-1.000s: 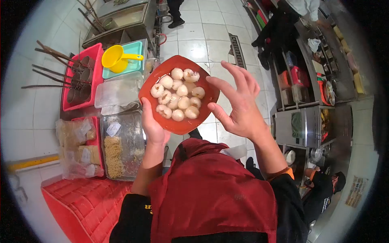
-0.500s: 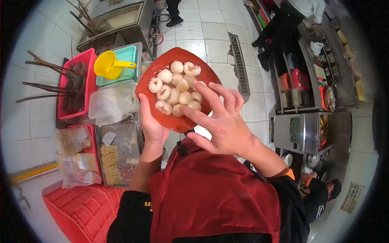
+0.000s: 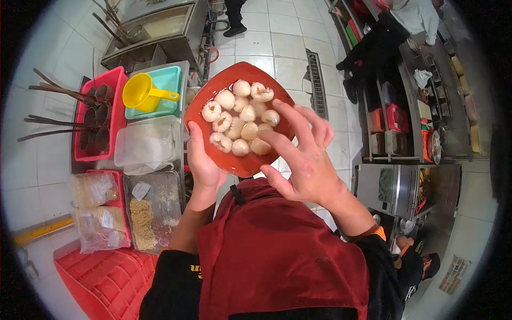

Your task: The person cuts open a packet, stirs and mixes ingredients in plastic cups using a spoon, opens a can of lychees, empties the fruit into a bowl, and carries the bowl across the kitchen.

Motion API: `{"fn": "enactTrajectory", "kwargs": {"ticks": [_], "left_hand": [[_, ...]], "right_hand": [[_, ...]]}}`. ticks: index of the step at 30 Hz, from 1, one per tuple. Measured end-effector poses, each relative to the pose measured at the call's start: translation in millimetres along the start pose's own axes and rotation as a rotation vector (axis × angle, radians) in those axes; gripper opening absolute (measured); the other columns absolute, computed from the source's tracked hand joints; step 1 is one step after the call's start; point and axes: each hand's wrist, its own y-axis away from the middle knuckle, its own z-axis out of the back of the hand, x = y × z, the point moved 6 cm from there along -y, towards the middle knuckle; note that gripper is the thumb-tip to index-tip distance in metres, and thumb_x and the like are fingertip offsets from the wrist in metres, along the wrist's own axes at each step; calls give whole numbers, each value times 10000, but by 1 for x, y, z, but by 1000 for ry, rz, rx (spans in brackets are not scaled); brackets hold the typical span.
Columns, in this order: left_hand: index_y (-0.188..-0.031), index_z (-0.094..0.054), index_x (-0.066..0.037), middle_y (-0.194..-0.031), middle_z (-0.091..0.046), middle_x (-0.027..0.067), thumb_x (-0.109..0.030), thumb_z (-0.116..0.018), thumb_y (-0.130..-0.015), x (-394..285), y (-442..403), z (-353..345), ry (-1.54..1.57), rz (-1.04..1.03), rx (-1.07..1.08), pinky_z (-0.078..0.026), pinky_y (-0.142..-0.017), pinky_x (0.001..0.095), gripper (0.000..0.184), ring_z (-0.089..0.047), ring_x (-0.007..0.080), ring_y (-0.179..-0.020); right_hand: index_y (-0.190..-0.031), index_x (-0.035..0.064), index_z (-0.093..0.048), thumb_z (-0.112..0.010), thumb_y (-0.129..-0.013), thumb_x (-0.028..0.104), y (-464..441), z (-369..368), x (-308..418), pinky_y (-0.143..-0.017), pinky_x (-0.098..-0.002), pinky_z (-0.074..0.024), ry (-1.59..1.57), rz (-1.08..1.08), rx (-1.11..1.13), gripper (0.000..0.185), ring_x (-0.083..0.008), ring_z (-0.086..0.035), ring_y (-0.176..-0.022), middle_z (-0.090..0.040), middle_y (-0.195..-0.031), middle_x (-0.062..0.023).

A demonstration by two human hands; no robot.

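Note:
My left hand (image 3: 204,168) grips the left edge of a red-brown, square-shaped bowl (image 3: 213,89), its thumb on the rim. Several round, whitish peeled fruits (image 3: 248,113) lie in clear liquid in the bowl. Over the bowl's right side is my right hand (image 3: 304,154), fingers apart, with nothing held in it. Its index and middle fingertips are close to the fruits at the right; whether they touch them I cannot tell.
At the left are a pink basket (image 3: 121,85) with long-handled strainers, a yellow dipper (image 3: 140,92), a noodle tray (image 3: 168,205) and a red crate (image 3: 101,272). Other people stand at top and lower right (image 3: 416,266). Steel shelves (image 3: 405,158) run along the right.
My right hand came in from the right over the bowl, reached the fruits, and has since drawn back slightly toward the right rim. The bowl has shifted slightly right since half a second ago.

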Motion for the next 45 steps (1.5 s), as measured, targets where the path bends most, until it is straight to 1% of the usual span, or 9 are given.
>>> {"fn": "enactTrajectory", "kwargs": {"ticks": [9, 13, 18, 22, 27, 29, 32, 36, 45], "left_hand": [[-1507, -344, -52, -1498, -438, 160, -562, -272, -1059, 2, -12, -4, 14, 0, -1, -398, -1117, 461, 682, -472, 313, -1355], [-1470, -370, 0, -1452, -475, 171, -510, -290, -1076, -2, -10, -6, 35, -20, -41, -445, -1085, 436, 649, -518, 292, -1310], [-1470, -370, 3, -1454, -474, 173, -502, -296, -1078, -3, -8, -1, 18, -33, -63, -442, -1087, 435, 643, -517, 291, -1312], [-1469, -372, 6, -1452, -475, 175, -495, -300, -1080, -4, -9, -2, 46, -25, -41, -441, -1086, 433, 639, -519, 290, -1310], [-1499, -360, -49, -1486, -454, 157, -543, -288, -1062, -4, -8, 0, -8, -15, -31, -398, -1120, 458, 663, -477, 307, -1351], [-1462, -379, 11, -1443, -483, 179, -507, -289, -1078, -5, -9, -4, 54, -13, -34, -442, -1084, 431, 652, -526, 292, -1301], [-1463, -377, 11, -1442, -482, 177, -518, -284, -1075, -6, -8, -4, 48, -5, -38, -440, -1084, 429, 662, -527, 292, -1299], [-1463, -378, 8, -1441, -482, 174, -523, -281, -1074, -5, -9, -4, 49, -7, -50, -442, -1082, 427, 665, -526, 290, -1298], [-1512, -343, -53, -1505, -436, 154, -567, -271, -1055, 4, -17, 1, 8, 13, -33, -392, -1122, 462, 691, -467, 312, -1360]], "right_hand": [[-1084, 195, -683, -733, -766, 357, 0, -2, -14, -1030, -520, -240, 20, -13, 18, 360, -372, -357, -1318, -430, -1492, -121], [-1020, 210, -691, -740, -761, 342, -1, -6, -10, -1026, -513, -242, 51, 18, 55, 295, -356, -362, -1321, -446, -1479, -110], [-976, 220, -703, -745, -759, 341, -2, 0, -14, -1019, -521, -239, 210, -13, 20, 253, -334, -375, -1318, -468, -1464, -82], [-961, 223, -712, -742, -768, 381, -1, -2, 0, -1014, -521, -232, 114, 59, 35, 251, -309, -392, -1307, -489, -1450, -74], [-1045, 224, -754, -730, -793, 385, -5, -4, -4, -1015, -473, -257, 217, 48, 67, 300, -336, -402, -1291, -492, -1465, -82], [-1065, 228, -754, -726, -790, 392, -7, 0, -5, -1007, -467, -261, 216, 41, 60, 321, -339, -406, -1277, -498, -1456, -84], [-1041, 237, -733, -741, -771, 388, -9, -1, 7, -1015, -497, -240, 84, 70, 28, 309, -317, -394, -1299, -486, -1448, -81], [-1105, 230, -746, -712, -803, 430, -16, -11, 15, -1010, -466, -265, 109, 118, 75, 363, -345, -412, -1246, -489, -1466, -103], [-1053, 179, -746, -698, -789, 336, -13, 1, -2, -1006, -464, -262, 96, 80, -8, 310, -342, -419, -1255, -523, -1426, -108]]}}
